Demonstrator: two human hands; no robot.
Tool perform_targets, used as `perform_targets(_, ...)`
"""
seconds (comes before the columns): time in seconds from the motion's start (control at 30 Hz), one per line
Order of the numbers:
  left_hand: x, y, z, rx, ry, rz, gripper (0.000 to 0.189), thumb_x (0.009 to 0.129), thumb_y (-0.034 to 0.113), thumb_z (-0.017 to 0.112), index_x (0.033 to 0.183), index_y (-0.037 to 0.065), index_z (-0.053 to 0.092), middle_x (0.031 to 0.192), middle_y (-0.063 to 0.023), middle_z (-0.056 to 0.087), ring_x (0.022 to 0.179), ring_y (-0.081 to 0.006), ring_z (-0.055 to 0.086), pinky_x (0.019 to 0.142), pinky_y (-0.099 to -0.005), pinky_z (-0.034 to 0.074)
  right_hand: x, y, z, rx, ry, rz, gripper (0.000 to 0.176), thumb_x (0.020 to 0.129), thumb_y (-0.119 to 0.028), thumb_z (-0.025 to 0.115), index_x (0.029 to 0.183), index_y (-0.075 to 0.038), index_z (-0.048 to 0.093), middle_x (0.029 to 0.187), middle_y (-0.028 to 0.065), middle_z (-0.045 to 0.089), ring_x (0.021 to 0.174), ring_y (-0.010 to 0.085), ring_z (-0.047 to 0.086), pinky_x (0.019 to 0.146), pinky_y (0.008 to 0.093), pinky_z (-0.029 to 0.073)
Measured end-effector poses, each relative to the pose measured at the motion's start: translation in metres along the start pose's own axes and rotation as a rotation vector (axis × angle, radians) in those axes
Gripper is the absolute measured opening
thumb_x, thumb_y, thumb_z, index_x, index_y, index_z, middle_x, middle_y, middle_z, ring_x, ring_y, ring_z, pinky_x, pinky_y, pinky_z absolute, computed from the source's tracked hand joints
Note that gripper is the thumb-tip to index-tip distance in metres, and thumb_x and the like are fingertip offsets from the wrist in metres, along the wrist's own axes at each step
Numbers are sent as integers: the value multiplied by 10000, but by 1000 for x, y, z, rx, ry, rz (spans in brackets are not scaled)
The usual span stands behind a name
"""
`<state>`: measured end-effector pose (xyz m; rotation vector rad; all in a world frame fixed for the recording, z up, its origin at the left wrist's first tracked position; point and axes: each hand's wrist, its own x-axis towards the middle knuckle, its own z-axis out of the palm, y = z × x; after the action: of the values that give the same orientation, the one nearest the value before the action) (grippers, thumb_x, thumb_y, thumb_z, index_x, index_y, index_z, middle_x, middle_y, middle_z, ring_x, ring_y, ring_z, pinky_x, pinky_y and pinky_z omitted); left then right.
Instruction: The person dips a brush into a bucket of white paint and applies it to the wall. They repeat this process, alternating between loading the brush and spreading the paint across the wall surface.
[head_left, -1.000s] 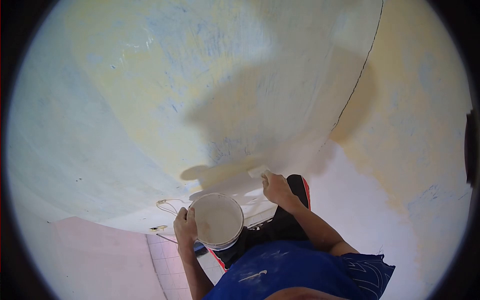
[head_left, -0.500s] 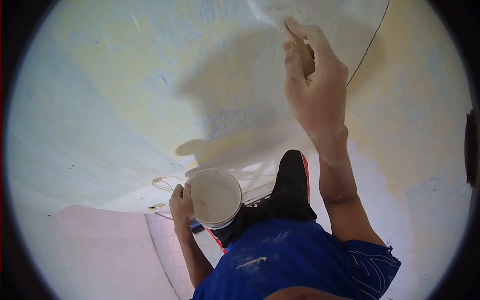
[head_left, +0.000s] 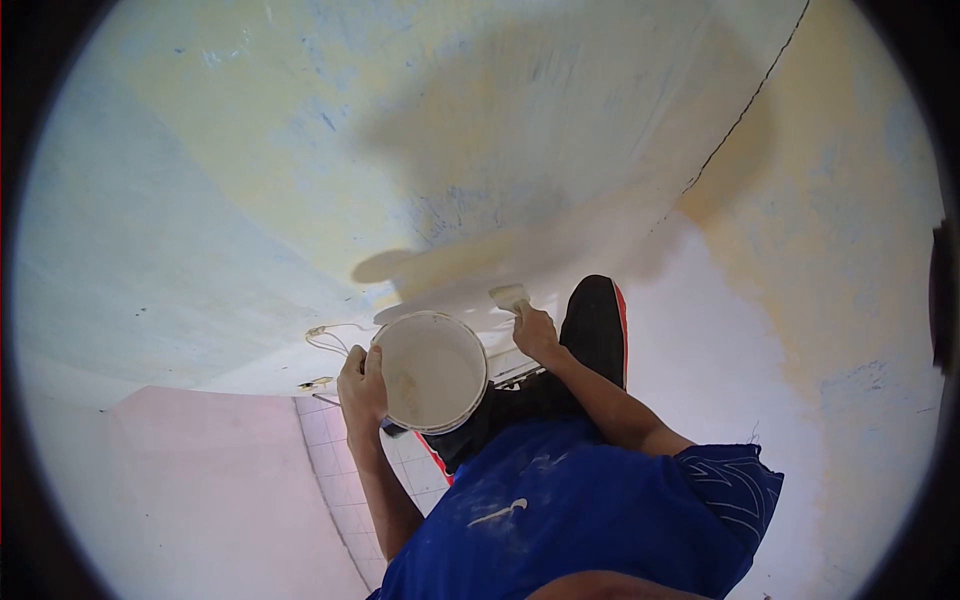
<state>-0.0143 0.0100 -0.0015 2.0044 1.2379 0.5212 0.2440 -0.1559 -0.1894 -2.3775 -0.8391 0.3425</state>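
On the left, a thin wire (head_left: pixel 325 336) hangs from the wall (head_left: pixel 250 150), just beside the left hand (head_left: pixel 362 385). This hand is closed on the left rim of the white bucket (head_left: pixel 440 375), with the thumb over the edge. The open mouth of the bucket is turned toward the camera, and pale smears show inside. The bucket sits between the two hands.

Just to the right of its upper rim is the putty knife (head_left: pixel 510 297). Its pale blade lies against the low part of the wall. Its long axis runs from the fingers up and a little to the left, so the blade is beyond the fingertips, on the bucket side. The right hand (head_left: pixel 535 335) is wrapped tightly around the handle and is clearly the nearer hand. Further right, a black shoe (head_left: pixel 595 320) presses on the wall.
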Motion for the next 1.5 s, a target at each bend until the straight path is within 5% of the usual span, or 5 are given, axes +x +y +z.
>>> perform_targets(0.47,3,-6,5,-93,-19,-59,433,1040,271,559,749,-21,425,624,-112,361,623,-158,322,551,-380,339,-3,-135,-196,344,267,-81,374,962,-86,636,1330,-19,633,1050,259,724,911,242,724,829,338,561)
perform_targets(0.63,2,-1,4,-60,-14,-58,429,1043,268,558,750,-12,420,622,-89,361,625,-146,322,549,-369,335,-2,-153,-203,386,723,-641,425,984,-27,581,1405,28,551,1004,204,695,771,359,708,726,380,589)
perform_targets(0.8,6,-8,7,-63,-16,-74,435,1046,274,559,750,-12,419,622,-85,364,623,-148,322,551,-368,341,23,-64,-64,25,556,-429,550,975,-85,614,1505,-42,473,826,137,549,610,323,617,516,424,545)
perform_targets(1.07,4,1,4,-9,-14,-46,431,1041,280,564,764,-29,448,624,-121,363,615,-162,328,550,-385,343,11,18,43,143,18,20,308,981,-159,582,1256,-26,614,1007,284,710,940,482,682,865,562,544)
perform_targets(1.5,1,-11,4,-69,-8,-61,427,1035,262,572,755,-31,437,623,-123,365,625,-166,317,552,-384,340,-5,-127,-169,438,298,-86,313,963,-62,627,1272,-44,669,944,180,737,797,246,713,753,366,552)
